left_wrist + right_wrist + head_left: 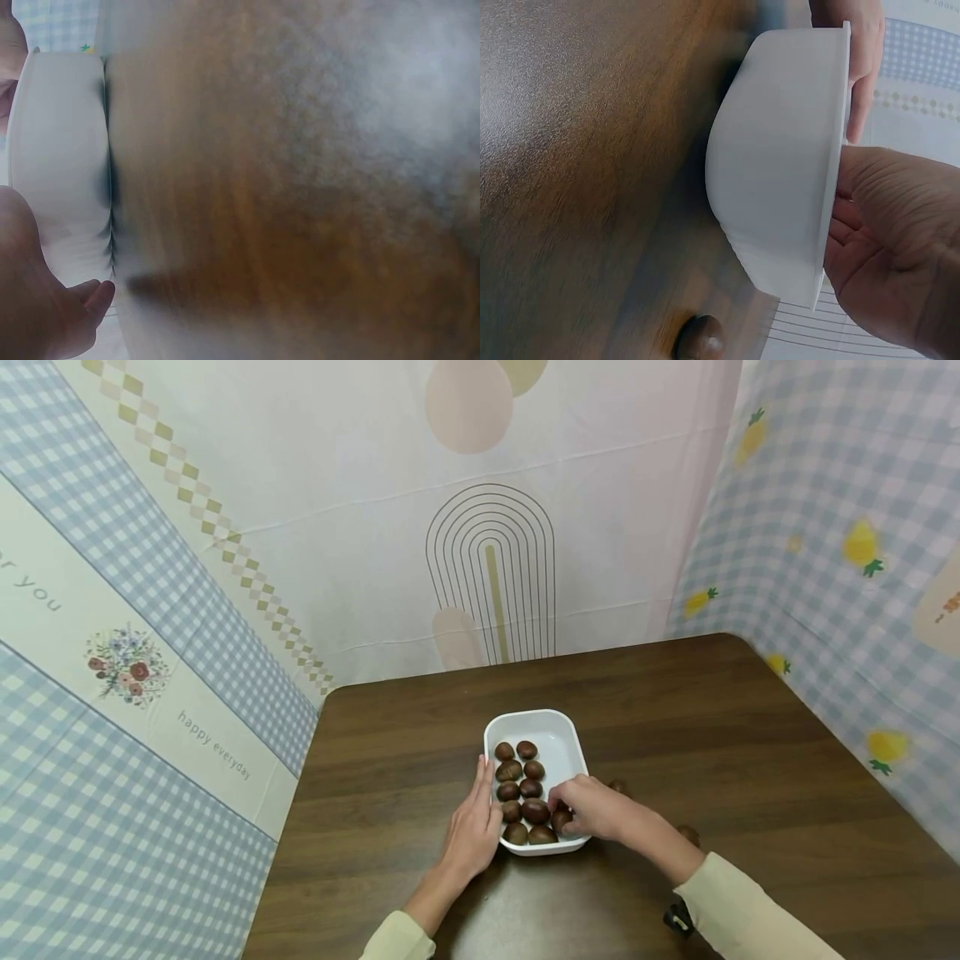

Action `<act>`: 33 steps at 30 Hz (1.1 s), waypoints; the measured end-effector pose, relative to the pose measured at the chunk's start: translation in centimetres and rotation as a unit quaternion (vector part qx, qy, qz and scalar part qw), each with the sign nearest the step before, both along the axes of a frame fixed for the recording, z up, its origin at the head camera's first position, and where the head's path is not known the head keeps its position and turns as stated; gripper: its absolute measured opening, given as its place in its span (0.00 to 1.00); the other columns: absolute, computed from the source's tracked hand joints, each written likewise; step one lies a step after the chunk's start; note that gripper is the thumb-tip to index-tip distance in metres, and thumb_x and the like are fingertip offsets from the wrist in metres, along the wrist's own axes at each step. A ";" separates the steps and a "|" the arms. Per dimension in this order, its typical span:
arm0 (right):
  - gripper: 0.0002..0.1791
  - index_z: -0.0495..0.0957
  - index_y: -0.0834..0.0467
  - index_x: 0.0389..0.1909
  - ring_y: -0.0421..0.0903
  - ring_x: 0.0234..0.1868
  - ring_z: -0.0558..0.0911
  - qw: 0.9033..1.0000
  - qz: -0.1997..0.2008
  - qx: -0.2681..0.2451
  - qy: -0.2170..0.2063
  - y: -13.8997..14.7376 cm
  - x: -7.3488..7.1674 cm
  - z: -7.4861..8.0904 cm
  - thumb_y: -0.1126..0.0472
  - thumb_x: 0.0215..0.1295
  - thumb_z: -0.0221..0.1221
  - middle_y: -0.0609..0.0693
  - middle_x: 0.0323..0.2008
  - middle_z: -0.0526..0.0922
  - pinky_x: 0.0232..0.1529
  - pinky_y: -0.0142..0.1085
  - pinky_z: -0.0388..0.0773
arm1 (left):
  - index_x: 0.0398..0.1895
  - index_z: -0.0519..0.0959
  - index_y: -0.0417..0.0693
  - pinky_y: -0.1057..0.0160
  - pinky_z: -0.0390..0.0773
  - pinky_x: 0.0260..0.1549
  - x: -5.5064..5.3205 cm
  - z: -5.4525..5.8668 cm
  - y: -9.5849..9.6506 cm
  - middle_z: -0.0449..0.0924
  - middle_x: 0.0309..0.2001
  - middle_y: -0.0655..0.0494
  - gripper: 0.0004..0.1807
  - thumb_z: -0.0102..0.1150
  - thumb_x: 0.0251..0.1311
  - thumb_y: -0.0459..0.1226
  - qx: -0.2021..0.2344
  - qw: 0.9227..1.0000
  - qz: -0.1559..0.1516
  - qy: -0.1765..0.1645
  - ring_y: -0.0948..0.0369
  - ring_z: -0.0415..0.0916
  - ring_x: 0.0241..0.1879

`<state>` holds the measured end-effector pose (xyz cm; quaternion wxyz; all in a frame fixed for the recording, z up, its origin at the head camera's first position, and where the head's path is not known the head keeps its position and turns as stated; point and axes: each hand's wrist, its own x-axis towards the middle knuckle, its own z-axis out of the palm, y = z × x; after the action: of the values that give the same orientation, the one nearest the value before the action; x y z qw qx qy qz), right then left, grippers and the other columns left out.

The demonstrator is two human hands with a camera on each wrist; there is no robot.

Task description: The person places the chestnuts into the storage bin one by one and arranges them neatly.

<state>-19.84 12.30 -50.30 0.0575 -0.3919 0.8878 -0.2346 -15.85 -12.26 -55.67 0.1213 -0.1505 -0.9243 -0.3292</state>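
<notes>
A white rectangular tray [564,752] holds several brown chestnuts [508,771], lined up in two columns along its left side. My left hand [472,827] rests against the tray's left wall, fingers straight along the outside and thumb by the rim. Reaching over the right wall, my right hand [592,807] has its fingertips down inside the tray. They pinch a chestnut [562,822] beside the second column, low in the tray. In the right wrist view the tray wall [780,150] hides those fingertips and the chestnut.
On the brown wooden table [390,777], one chestnut [619,787] lies right of the tray, partly behind my right hand. Another chestnut [688,835] shows by my right forearm. Printed cloths [337,527] hang around the table's back and sides.
</notes>
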 end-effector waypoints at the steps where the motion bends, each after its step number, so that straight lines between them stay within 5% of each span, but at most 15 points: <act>1: 0.13 0.84 0.57 0.31 0.38 0.29 0.75 1.000 0.002 -0.001 0.002 0.0 0.0 0.0 0.73 0.46 0.74 0.43 0.27 0.82 0.32 0.35 0.76 | 0.84 0.56 0.39 0.41 0.80 0.54 0.0 0.0 0.0 0.53 0.84 0.44 0.36 0.49 0.75 0.33 -0.001 1.000 0.000 0.000 0.43 0.76 0.66; 14: 0.15 0.81 0.56 0.21 0.36 0.23 0.72 0.999 0.023 0.001 0.029 -0.8 0.2 0.2 0.78 0.39 0.72 0.42 0.20 0.80 0.26 0.33 0.75 | 0.85 0.56 0.41 0.42 0.80 0.55 0.0 -0.2 0.0 0.49 0.85 0.52 0.36 0.48 0.75 0.34 -0.003 1.000 0.005 -0.012 0.44 0.76 0.67; 22: 0.12 0.84 0.58 0.27 0.36 0.26 0.78 0.998 0.012 0.028 -0.049 -0.7 0.2 1.0 0.75 0.47 0.76 0.45 0.24 0.84 0.30 0.32 0.78 | 0.85 0.56 0.41 0.42 0.80 0.55 -0.1 -0.2 0.1 0.48 0.85 0.53 0.36 0.48 0.75 0.34 -0.004 1.000 0.008 -0.010 0.45 0.76 0.67; 26: 0.10 0.86 0.62 0.33 0.38 0.30 0.83 0.997 0.002 -0.015 -0.080 0.0 -0.5 1.5 0.73 0.51 0.75 0.48 0.28 0.86 0.34 0.32 0.81 | 0.85 0.56 0.41 0.42 0.79 0.56 -0.1 -0.2 0.1 0.49 0.85 0.52 0.36 0.48 0.75 0.34 -0.003 1.000 0.007 -0.009 0.45 0.76 0.67; 33: 0.10 0.87 0.66 0.46 0.46 0.40 0.89 0.986 -0.063 -0.150 -0.045 2.5 -2.6 2.3 0.73 0.63 0.70 0.59 0.41 0.90 0.43 0.39 0.86 | 0.85 0.56 0.41 0.42 0.79 0.57 -0.2 -0.2 0.1 0.49 0.85 0.51 0.36 0.48 0.75 0.34 0.005 1.000 0.006 -0.006 0.45 0.74 0.68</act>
<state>-22.44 14.76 -48.00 0.0227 -0.3283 0.8618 -0.3859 -16.03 -12.18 -55.84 0.1187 -0.1426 -0.9243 -0.3336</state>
